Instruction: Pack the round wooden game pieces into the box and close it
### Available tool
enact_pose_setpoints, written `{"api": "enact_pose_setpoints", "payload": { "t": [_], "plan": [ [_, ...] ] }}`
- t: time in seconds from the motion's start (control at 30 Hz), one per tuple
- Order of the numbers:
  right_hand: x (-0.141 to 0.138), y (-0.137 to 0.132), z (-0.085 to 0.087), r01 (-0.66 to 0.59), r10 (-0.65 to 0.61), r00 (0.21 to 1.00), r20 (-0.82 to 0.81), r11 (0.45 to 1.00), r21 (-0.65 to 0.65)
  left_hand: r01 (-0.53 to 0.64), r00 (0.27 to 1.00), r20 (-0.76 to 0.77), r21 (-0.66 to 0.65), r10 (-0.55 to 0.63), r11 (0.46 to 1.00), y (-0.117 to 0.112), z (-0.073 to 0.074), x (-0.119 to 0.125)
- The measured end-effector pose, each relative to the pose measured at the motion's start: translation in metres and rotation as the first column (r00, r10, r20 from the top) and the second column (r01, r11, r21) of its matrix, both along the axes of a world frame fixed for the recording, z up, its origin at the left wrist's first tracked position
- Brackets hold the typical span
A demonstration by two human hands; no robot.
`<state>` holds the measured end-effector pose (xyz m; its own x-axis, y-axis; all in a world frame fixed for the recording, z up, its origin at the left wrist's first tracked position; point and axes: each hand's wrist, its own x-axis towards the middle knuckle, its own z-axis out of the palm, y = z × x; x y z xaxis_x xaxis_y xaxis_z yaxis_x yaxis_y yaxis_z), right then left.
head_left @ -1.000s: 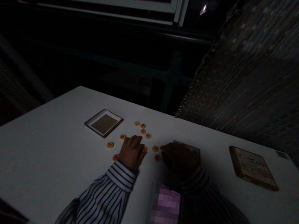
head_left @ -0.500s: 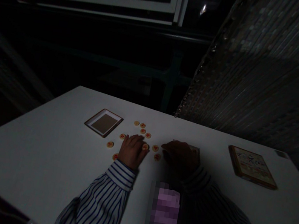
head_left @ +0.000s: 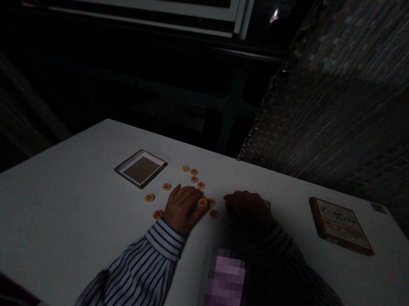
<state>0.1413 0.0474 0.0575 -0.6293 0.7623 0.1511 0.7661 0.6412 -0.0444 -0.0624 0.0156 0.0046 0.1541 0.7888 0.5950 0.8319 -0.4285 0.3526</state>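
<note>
Round wooden Chinese chess pieces with red characters lie loose on the white table. My left hand (head_left: pixel 182 209) pinches one chess piece (head_left: pixel 202 202) between thumb and fingers, its marked face up. Just right of it lie two more, a near chess piece (head_left: pixel 213 214) and one partly covered by the held piece. My right hand (head_left: pixel 248 211) is in deep shadow, its fingers curled together; whatever they hold is hidden. Behind and under that hand shows the edge of a flat object (head_left: pixel 267 204), mostly covered.
An open shallow box (head_left: pixel 140 168) sits at the back left. A flat printed box (head_left: pixel 341 225) rests at the right. A pixelated pink-purple patch (head_left: pixel 224 292) lies near the front of the white table (head_left: pixel 61 212). A beaded curtain (head_left: pixel 338 102) hangs behind, right.
My left hand has shifted slightly right with the chess piece, which now overlaps the neighbouring piece. My right hand has stayed nearly in place. The view has moved a little.
</note>
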Motion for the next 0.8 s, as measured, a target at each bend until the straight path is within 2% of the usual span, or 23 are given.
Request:
{"api": "enact_pose_setpoints", "payload": {
  "t": [0.37,0.8],
  "plan": [
    [0.01,-0.002,0.008,0.065,-0.065,0.998,-0.001,0.998,0.0,0.077,0.995,0.066,-0.063,-0.072,0.995,-0.007,0.01,0.012],
    [0.027,-0.002,0.031,0.116,-0.114,0.992,0.063,0.992,-0.039,0.157,0.986,0.079,-0.102,-0.149,0.982,-0.012,0.02,0.04]
  ]
}}
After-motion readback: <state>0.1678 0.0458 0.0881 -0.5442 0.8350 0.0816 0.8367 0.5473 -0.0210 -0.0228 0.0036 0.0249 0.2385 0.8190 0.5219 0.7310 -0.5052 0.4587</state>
